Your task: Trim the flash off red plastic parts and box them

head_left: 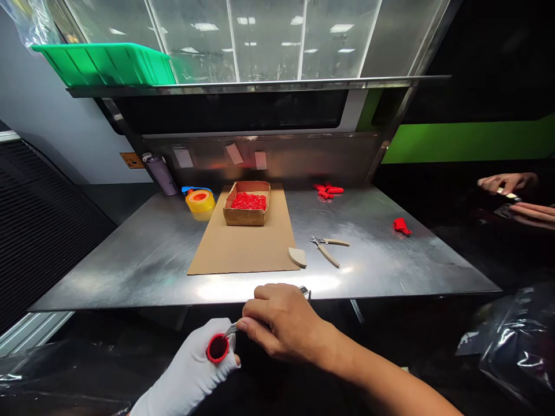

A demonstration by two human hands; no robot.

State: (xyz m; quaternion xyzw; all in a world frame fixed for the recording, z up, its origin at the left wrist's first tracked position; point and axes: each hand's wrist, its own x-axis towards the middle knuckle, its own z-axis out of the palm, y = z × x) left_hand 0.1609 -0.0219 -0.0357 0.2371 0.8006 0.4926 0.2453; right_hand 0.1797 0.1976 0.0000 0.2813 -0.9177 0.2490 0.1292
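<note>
My left hand, in a white glove with a bare fingertip showing, is closed around a hollow red round part whose open end faces up toward me. My bare right hand grips a slim metal knife. The blade tip rests at the upper right rim of the red part; the handle is mostly hidden under my fingers, and its far end pokes out past the knuckles. Both hands are in front of the table's near edge.
On the metal table lie a cardboard sheet, a box of small red pieces, nippers, a beige wedge, yellow tape and red parts. A green bin sits above. Another person's hands show right.
</note>
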